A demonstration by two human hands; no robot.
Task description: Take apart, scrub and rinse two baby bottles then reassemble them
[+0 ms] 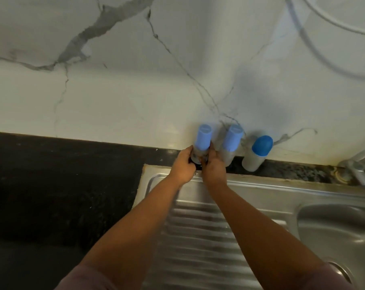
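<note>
Blue-capped bottles [202,141]: three | left hand [182,166], right hand [214,169]: gripping one

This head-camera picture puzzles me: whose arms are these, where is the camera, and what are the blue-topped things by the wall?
There is no machine here. A person wears a wide-angle camera on the head, looking forward and down, so the two arms reaching forward are the person's own. Three bottles stand on the dark counter against the marbled wall. The left hand and right hand both hold the left bottle, which has a light blue cap. Beside it stands a middle bottle with a similar cap, then a right bottle with a darker, rounded cap. Below lies a steel sink with a ribbed draining board; a tap shows at the right.
</note>
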